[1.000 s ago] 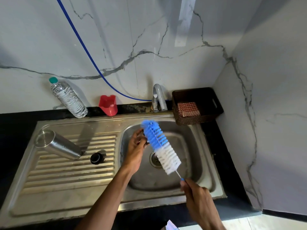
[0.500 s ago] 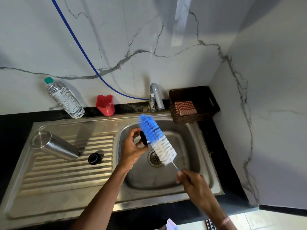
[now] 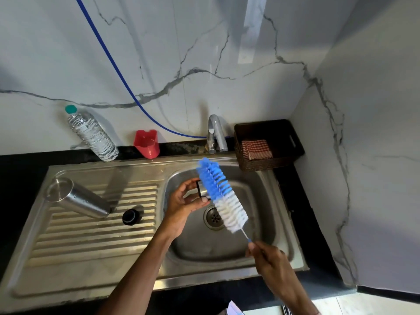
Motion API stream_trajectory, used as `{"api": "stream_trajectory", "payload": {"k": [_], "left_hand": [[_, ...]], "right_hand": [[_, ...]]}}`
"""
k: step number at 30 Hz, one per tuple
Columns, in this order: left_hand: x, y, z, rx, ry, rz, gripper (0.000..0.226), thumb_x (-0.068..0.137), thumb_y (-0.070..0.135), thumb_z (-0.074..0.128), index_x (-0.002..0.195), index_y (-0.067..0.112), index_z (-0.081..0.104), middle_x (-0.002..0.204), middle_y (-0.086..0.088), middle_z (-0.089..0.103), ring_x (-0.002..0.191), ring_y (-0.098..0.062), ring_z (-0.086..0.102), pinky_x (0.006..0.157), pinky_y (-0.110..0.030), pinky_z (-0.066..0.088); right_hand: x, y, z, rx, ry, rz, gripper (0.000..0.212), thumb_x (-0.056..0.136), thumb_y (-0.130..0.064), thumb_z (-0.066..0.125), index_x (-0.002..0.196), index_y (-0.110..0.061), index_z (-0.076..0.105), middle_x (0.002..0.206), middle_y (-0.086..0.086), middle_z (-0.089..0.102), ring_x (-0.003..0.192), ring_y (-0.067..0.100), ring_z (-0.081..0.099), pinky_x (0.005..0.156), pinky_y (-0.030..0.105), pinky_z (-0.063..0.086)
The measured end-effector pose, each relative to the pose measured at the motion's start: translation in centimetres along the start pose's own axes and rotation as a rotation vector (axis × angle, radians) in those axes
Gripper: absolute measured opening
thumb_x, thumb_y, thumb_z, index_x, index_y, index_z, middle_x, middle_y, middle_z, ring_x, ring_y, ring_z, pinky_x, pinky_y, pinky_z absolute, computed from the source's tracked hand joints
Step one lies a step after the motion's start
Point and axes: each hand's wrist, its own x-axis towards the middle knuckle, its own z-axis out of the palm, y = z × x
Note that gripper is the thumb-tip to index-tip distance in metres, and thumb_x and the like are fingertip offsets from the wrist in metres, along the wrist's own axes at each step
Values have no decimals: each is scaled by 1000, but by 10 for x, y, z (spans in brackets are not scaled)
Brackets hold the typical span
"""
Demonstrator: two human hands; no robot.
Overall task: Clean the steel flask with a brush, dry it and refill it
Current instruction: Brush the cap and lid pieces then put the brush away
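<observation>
- Where the drainboard (image 3: 68, 258) runs out to the left, the steel flask (image 3: 77, 198) lies on its side across the ridges, with its base toward the far left corner and its mouth toward the basin (image 3: 261, 201). Bare ridged metal lies open in front of it.
- Behind it, a ribbed plastic water bottle (image 3: 92, 135) with a green top stands on the black ledge against the marble wall.
- The black flask cap (image 3: 130, 216) sits on the ridges just beside the flask's mouth, between the flask and the basin.
- A red plastic holder (image 3: 146, 143) stands on the ledge, and a blue hose (image 3: 118, 73) slants down the wall to the tap (image 3: 216, 133).
- My left hand (image 3: 184, 203) hangs over the basin's left side. Thumb and fingertips pinch a small black part (image 3: 201, 189), half hidden behind bristles.
- The bottle brush (image 3: 221, 194), with a blue tip and white below, slants above the drain (image 3: 213, 218). Its tip is near the far rim under the tap.
- My right hand (image 3: 270, 262) has its fingers curled round the brush's wire handle, over the basin's front right corner.
- A brown wicker basket (image 3: 293, 142) holding a checked cloth (image 3: 256, 148) fills the back corner, and the side wall closes off the right.
</observation>
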Motion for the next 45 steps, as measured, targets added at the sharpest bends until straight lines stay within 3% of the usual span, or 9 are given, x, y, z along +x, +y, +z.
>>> {"api": "stream_trajectory", "payload": {"k": [4, 11, 16, 19, 25, 28, 35, 38, 45], "left_hand": [[4, 3, 14, 1, 154, -95, 39, 85, 26, 78, 116, 6, 64, 114, -30, 69, 91, -31, 75, 83, -39, 63], [8, 23, 17, -51, 340, -355, 36, 106, 44, 47, 84, 19, 59, 63, 0, 61, 52, -13, 50, 45, -21, 42], [4, 12, 20, 24, 231, -492, 42, 108, 46, 30, 92, 16, 55, 63, -6, 55, 44, -10, 29, 39, -19, 21], [7, 16, 21, -132, 223, -552, 55, 107, 49, 27, 72, 16, 53, 58, -4, 47, 37, -7, 28, 32, -18, 17], [13, 28, -3, -382, 144, -736, 57, 101, 57, 34, 72, 13, 56, 54, 1, 39, 31, -3, 25, 25, -15, 14], [7, 24, -1, -305, 17, -850, 59, 97, 59, 40, 68, 12, 59, 53, 3, 35, 32, -2, 24, 28, -14, 12], [-1, 36, 3, -307, -82, -799, 65, 97, 61, 36, 62, 13, 65, 49, 5, 32, 32, 0, 25, 33, -12, 8], [-2, 37, -3, -303, -148, -817, 67, 93, 65, 37, 73, 11, 71, 50, 3, 32, 38, -2, 15, 31, -12, 10], [-3, 34, 6, -252, -274, -801, 63, 90, 65, 40, 89, 7, 66, 50, 1, 34, 35, -2, 24, 32, -14, 10]], "right_hand": [[27, -23, 8, -58, 109, -76, 32, 104, -37, 49, 79, -21, 61, 51, -16, 49, 47, 7, 40, 50, 21, 32], [-15, 19, 32, -123, 145, -82, 25, 100, -51, 45, 81, -40, 58, 58, -20, 56, 47, 4, 47, 53, 28, 43], [20, -7, 38, -192, 174, -159, 20, 103, -32, 53, 87, -22, 61, 61, -30, 53, 59, 17, 46, 53, 27, 27], [27, -3, 39, -219, 187, -218, 20, 103, -36, 51, 90, -23, 60, 60, -29, 51, 64, 23, 47, 53, 34, 31], [-5, 56, 24, -151, 121, -105, 49, 90, -80, 26, 103, -43, 56, 59, -15, 58, 50, 8, 49, 54, 35, 46], [18, 42, 16, -215, 154, -188, 36, 97, -63, 39, 100, -33, 58, 54, -12, 47, 49, 11, 37, 51, 36, 42], [51, 39, 1, 80, 23, -157, 26, 99, -40, 60, 85, -26, 76, 76, -14, 73, 72, -3, 65, 70, 19, 48], [45, 47, -10, 289, -109, -64, 31, 99, -30, 62, 82, -10, 78, 49, -13, 47, 48, -2, 44, 54, 10, 32], [79, 22, -7, 428, -172, -43, 43, 96, -39, 53, 88, -5, 78, 56, 5, 16, 47, 10, 17, 43, 17, 17]]}}
